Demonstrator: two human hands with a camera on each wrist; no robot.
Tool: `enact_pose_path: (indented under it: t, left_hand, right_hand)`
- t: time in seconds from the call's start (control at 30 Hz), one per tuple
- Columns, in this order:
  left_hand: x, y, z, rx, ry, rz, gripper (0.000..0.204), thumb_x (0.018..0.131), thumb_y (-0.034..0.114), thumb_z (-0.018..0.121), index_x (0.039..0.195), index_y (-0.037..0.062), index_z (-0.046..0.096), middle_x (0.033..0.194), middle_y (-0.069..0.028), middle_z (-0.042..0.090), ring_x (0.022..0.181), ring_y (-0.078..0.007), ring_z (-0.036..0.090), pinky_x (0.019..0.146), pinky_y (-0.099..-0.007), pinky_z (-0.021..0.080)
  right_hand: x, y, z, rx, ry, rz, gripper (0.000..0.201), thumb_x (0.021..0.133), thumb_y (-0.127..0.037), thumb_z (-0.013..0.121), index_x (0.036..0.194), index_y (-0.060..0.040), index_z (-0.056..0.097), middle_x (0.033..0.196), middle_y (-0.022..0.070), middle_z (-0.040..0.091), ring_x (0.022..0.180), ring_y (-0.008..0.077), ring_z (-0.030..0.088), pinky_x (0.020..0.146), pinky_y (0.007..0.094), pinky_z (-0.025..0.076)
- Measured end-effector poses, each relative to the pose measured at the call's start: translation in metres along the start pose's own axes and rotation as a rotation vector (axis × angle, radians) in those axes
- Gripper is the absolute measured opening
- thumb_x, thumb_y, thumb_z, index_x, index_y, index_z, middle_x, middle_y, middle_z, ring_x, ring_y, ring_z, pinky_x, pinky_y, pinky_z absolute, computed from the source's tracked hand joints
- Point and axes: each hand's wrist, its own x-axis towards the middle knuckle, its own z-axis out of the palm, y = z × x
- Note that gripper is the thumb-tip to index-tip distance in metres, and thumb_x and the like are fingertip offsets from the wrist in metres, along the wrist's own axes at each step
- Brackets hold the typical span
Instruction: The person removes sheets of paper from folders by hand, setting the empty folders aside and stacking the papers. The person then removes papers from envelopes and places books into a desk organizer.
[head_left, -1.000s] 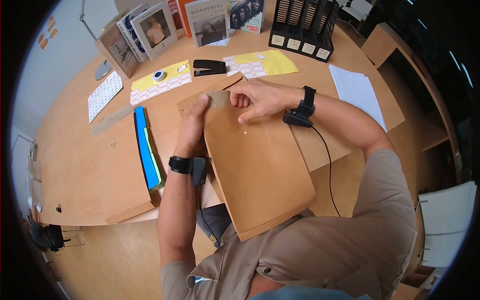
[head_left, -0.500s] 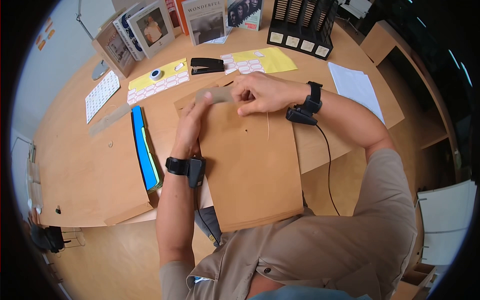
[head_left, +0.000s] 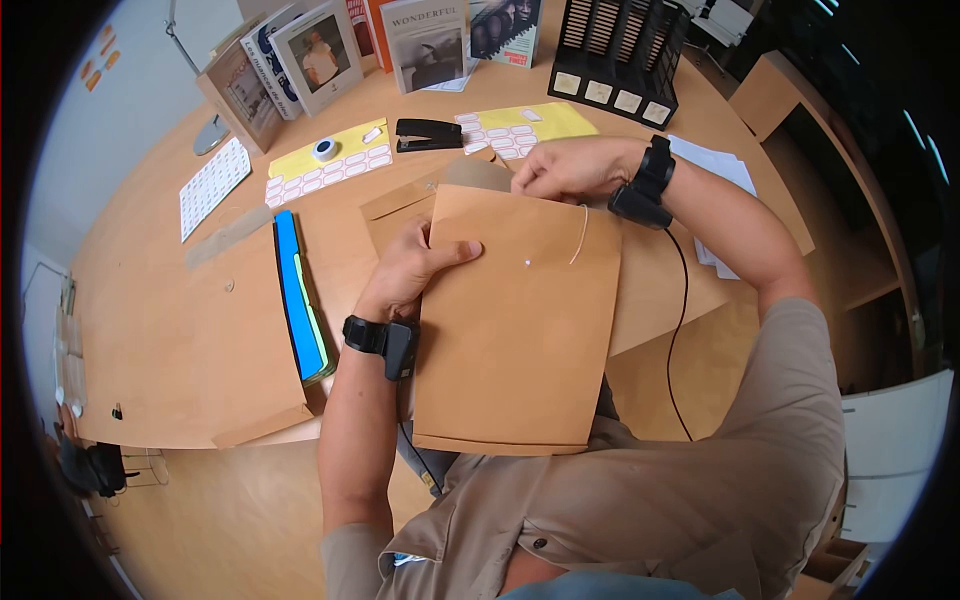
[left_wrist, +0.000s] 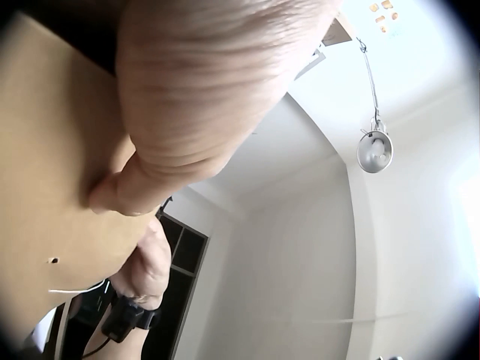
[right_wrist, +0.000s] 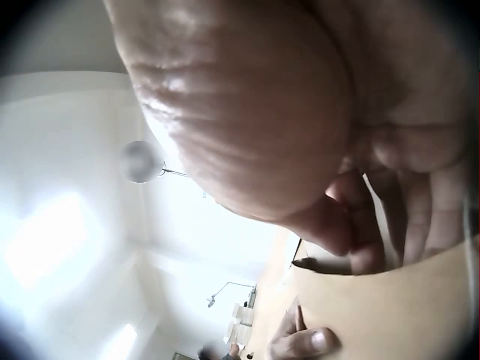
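Note:
A brown paper envelope (head_left: 515, 330) stands tilted over the table's front edge and the person's lap, with a small pale dot and a loose string (head_left: 580, 236) on its front. My left hand (head_left: 412, 268) grips its left edge, thumb laid across the front and the other fingers behind. At the top edge, by the darker flap (head_left: 475, 175), my right hand (head_left: 572, 170) pinches with curled fingers. In the right wrist view, the thumb and fingers (right_wrist: 367, 225) meet right at the envelope's edge. The left wrist view shows the left thumb (left_wrist: 120, 191) on the paper.
Another envelope (head_left: 385, 203) lies behind the held one. At left, a blue folder (head_left: 300, 290) sticks out of a large envelope (head_left: 200, 350). Farther back are a black stapler (head_left: 430, 134), yellow label sheets (head_left: 330, 160), upright books (head_left: 320, 60), a black file rack (head_left: 615, 70) and white papers (head_left: 715, 165).
My left hand has left the flap corner and slid lower down the envelope's left edge. The right hand has moved up and right. The envelope has swung straighter, its bottom shifting left at first.

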Motion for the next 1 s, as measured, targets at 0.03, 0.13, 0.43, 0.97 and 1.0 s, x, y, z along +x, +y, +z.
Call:
enact_pose_path:
  t: [0.03, 0.13, 0.43, 0.97, 1.0]
  left_hand:
    - [0.000, 0.001, -0.001, 0.040, -0.018, -0.020, 0.057, 0.085, 0.009, 0.088, 0.135, -0.0056, 0.064, 0.121, -0.0148, 0.076, 0.104, -0.0217, 0.075, 0.094, -0.0355, 0.061]
    - [-0.001, 0.003, 0.001, 0.074, -0.059, -0.034, 0.059, 0.084, 0.009, 0.090, 0.136, -0.0053, 0.063, 0.122, -0.0141, 0.076, 0.106, -0.0211, 0.075, 0.095, -0.0353, 0.061]
    - [-0.004, 0.004, 0.005, 0.105, -0.089, -0.002, 0.071, 0.083, 0.010, 0.091, 0.144, -0.0025, 0.058, 0.130, -0.0137, 0.073, 0.115, -0.0226, 0.072, 0.103, -0.0369, 0.057]
    - [-0.001, 0.000, 0.002, 0.158, -0.096, 0.030, 0.059, 0.091, 0.005, 0.084, 0.144, -0.0043, 0.059, 0.131, -0.0135, 0.073, 0.115, -0.0208, 0.071, 0.103, -0.0351, 0.055]
    - [-0.001, 0.000, 0.002, 0.159, -0.099, 0.028, 0.059, 0.091, 0.005, 0.084, 0.144, -0.0043, 0.059, 0.131, -0.0135, 0.073, 0.115, -0.0208, 0.071, 0.103, -0.0351, 0.055]
  right_hand:
    - [-0.002, 0.004, 0.012, 0.040, 0.070, 0.011, 0.015, 0.100, -0.009, 0.074, 0.106, 0.0049, 0.076, 0.086, -0.0002, 0.076, 0.070, 0.0037, 0.067, 0.061, 0.0192, 0.052]
    - [-0.004, 0.003, 0.017, 0.069, -0.109, 0.145, 0.020, 0.096, -0.005, 0.078, 0.111, 0.0069, 0.076, 0.092, 0.0017, 0.079, 0.075, 0.0023, 0.069, 0.061, 0.0185, 0.051]
    - [0.009, 0.014, 0.038, -0.554, -0.002, -0.297, 0.027, 0.089, -0.018, 0.078, 0.094, 0.0079, 0.071, 0.075, 0.0060, 0.071, 0.070, 0.0097, 0.052, 0.061, 0.0372, 0.046]
    - [-0.054, -0.019, -0.043, -0.472, 0.579, -0.296, 0.037, 0.101, -0.025, 0.076, 0.124, 0.0030, 0.077, 0.102, 0.0021, 0.078, 0.085, 0.0072, 0.066, 0.080, 0.0264, 0.054]
    - [-0.057, -0.019, -0.042, -0.468, 0.558, -0.254, 0.035, 0.100, -0.025, 0.077, 0.121, 0.0035, 0.078, 0.101, 0.0019, 0.078, 0.084, 0.0071, 0.066, 0.080, 0.0265, 0.054]
